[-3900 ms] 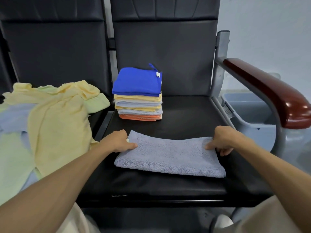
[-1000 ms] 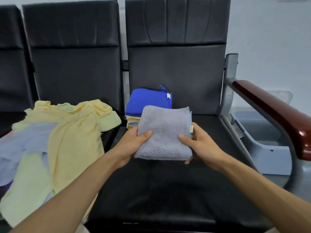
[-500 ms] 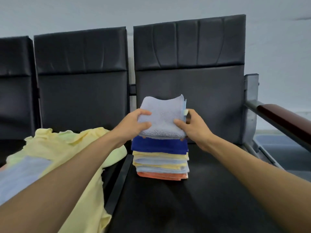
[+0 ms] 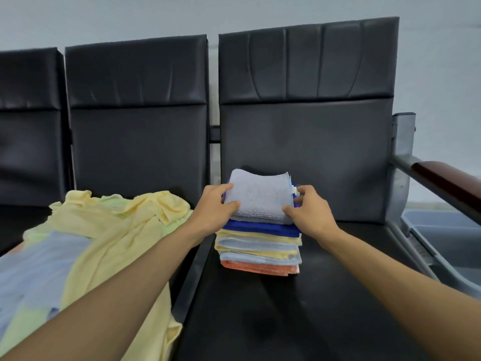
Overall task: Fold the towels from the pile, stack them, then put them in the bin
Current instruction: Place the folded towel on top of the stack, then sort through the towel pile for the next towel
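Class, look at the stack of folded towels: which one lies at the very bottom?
The orange towel: the only orange one, it rests directly on the black seat, beneath all the others, with the grey towel topmost.

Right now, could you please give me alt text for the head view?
The left hand and right hand grip a folded grey-blue towel atop a stack of folded towels on a black seat. Loose yellow towels lie on the next seat.
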Action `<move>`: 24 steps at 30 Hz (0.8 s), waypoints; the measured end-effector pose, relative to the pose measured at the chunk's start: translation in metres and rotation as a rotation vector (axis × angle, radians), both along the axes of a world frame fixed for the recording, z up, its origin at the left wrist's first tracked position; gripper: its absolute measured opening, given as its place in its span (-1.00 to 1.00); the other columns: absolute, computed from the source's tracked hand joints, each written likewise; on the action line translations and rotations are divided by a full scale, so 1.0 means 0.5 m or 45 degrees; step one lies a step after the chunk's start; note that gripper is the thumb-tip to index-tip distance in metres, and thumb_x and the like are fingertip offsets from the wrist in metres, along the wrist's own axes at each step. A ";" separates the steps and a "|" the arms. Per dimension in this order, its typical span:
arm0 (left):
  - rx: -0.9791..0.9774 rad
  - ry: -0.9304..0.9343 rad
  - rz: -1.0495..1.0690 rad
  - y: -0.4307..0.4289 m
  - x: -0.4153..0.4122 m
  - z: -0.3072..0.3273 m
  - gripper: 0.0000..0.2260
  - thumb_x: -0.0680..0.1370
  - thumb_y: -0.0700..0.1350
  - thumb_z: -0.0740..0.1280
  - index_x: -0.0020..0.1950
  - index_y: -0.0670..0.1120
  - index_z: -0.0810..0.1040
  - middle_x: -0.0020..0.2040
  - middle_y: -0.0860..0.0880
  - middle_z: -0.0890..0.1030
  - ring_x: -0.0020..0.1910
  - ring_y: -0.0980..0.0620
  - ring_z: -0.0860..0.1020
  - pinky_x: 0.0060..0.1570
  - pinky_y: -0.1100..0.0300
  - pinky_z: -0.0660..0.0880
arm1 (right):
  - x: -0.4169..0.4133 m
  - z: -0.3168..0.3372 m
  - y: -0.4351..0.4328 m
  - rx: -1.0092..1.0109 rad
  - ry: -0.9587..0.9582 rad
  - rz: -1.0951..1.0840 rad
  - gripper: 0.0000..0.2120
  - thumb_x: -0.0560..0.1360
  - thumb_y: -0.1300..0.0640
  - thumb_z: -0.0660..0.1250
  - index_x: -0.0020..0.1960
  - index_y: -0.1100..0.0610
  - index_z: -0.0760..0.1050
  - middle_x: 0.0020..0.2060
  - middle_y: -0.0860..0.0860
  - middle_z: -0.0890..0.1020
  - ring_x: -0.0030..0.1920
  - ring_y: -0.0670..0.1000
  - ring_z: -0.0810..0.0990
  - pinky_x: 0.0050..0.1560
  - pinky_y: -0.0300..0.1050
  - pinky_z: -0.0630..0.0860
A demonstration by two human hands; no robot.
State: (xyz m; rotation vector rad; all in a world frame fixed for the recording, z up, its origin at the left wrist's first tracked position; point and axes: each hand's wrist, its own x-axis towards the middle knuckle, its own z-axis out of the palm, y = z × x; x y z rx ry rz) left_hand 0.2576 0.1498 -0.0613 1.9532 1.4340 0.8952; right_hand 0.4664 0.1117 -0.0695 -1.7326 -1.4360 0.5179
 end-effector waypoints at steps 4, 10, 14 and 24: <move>0.057 -0.018 0.083 -0.083 -0.064 0.006 -0.62 0.59 -0.10 0.29 0.42 0.02 0.42 0.32 0.06 0.39 0.26 0.11 0.42 0.17 0.22 0.36 | -0.048 0.013 -0.052 0.127 -0.282 -0.017 -0.53 0.49 0.24 0.29 0.38 0.13 0.31 0.26 0.10 0.40 0.27 0.12 0.30 0.22 -0.04 0.32; -0.107 -0.544 0.376 -0.220 -0.252 0.045 -0.77 0.58 -0.18 0.28 0.19 0.00 0.59 0.17 -0.01 0.60 0.15 0.02 0.54 0.15 0.17 0.44 | -0.194 0.021 -0.125 0.134 -0.238 0.346 -0.72 0.52 0.19 0.34 0.22 0.09 0.45 0.13 0.04 0.50 0.14 0.02 0.47 0.08 -0.20 0.37; 0.086 -0.208 0.639 -0.270 -0.365 0.013 -0.77 0.59 -0.19 0.24 0.19 -0.04 0.60 0.11 0.06 0.60 0.12 0.08 0.52 0.10 0.22 0.39 | -0.277 0.030 -0.158 0.036 -0.270 0.549 -0.80 0.53 0.11 0.34 0.15 0.07 0.53 0.00 -0.02 0.60 -0.02 -0.04 0.56 -0.03 -0.17 0.48; 0.144 0.451 0.690 -0.286 -0.441 -0.098 -0.64 0.44 0.22 0.40 0.13 0.05 0.61 0.01 0.00 0.50 0.08 -0.03 0.47 0.07 0.04 0.38 | -0.457 -0.025 -0.149 -0.264 -0.266 0.834 -0.83 0.56 0.06 0.30 0.10 0.09 0.57 -0.11 -0.10 0.60 -0.10 -0.08 0.62 -0.01 -0.15 0.58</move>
